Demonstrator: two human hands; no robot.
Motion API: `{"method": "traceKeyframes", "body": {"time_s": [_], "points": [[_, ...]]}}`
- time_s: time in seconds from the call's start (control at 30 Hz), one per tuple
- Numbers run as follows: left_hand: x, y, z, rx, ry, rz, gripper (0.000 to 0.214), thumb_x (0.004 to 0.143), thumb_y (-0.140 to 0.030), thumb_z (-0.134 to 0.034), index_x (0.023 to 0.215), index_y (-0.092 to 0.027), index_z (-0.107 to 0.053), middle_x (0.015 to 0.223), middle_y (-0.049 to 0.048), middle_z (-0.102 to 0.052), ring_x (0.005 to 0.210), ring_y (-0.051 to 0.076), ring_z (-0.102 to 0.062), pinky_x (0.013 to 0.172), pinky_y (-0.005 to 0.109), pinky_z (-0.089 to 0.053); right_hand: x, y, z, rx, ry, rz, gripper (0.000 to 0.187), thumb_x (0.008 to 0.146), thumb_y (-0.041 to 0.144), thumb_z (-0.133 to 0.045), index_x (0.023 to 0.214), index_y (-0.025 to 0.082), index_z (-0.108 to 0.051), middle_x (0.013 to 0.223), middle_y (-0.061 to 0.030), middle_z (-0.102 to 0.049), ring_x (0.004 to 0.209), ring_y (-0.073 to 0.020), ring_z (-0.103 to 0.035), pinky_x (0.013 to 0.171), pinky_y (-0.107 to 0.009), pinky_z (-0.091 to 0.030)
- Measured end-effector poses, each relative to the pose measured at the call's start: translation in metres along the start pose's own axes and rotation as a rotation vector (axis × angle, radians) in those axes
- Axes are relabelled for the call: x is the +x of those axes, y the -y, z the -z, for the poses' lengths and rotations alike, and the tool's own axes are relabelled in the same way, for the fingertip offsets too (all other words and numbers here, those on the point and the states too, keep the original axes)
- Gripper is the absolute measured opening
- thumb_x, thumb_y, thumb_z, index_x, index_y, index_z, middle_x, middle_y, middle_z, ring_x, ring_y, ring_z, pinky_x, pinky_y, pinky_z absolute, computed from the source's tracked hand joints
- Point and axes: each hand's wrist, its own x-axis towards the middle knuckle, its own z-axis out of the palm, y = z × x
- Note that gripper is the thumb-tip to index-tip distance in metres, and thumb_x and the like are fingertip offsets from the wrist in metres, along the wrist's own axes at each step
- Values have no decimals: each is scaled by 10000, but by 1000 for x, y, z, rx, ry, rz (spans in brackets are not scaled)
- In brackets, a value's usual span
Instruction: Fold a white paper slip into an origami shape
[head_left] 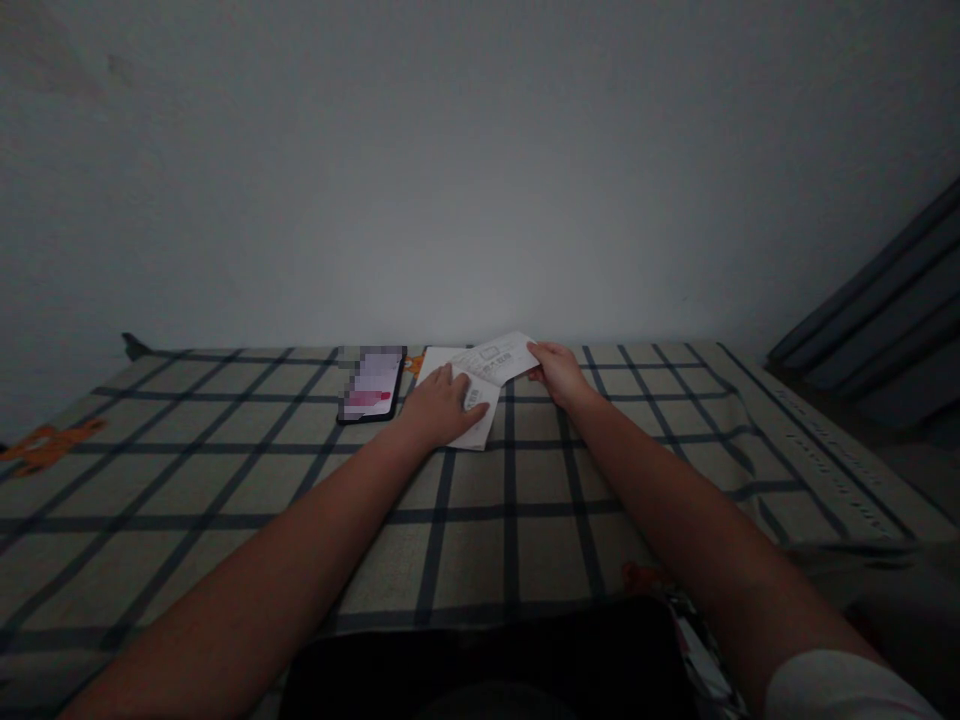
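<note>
My left hand (444, 405) lies flat, fingers stretched out, pressing on a white printed paper (474, 430) on the checked cloth. My right hand (556, 371) pinches the edge of a second white printed sheet (499, 361), which is lifted slightly and tilted above the first. Both papers sit near the far edge of the surface, close to the wall.
A phone (370, 386) with a lit screen lies just left of the papers. The checked cloth (225, 470) covers the whole surface, with an orange patch (46, 444) at the far left. A grey wall rises behind. Dark fabric (885, 320) hangs at the right.
</note>
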Motion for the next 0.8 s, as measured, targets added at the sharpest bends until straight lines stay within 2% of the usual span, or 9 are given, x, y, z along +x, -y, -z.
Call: {"method": "traceKeyframes", "body": {"time_s": [0.2,0.27,0.57,0.8], "points": [[2,2,-4,6,17,28,738,931,-671,-375,1351,-85,-532,1497,251,-476,1407,372,-433,1159,449,-325,1,6,3,-42,5,-100,143,929,127,-547,811,132,-629,768,-68,-704,608,-92,-600,590,-197,-498],[1,2,-3,4,31,26,760,934,-680,-352,1373,-82,-515,1508,254,-464,1422,371,-416,1167,447,-311,0,7,3,-95,-4,-113,158,930,105,-537,802,135,-625,757,-70,-703,591,-92,-597,586,-205,-508],[-1,4,-3,-2,87,42,849,938,-703,-278,1477,-64,-425,1579,254,-369,1487,359,-318,1195,444,-250,-1,10,9,-424,-40,-47,162,918,167,-616,763,143,-657,568,0,-611,461,-88,-514,444,-200,-417],[-1,5,-2,2,102,32,859,941,-706,-269,1492,-63,-413,1582,254,-364,1487,368,-314,1194,443,-247,2,8,15,-442,-20,-35,182,916,168,-617,746,130,-669,501,26,-557,431,-75,-479,439,-190,-372]]}}
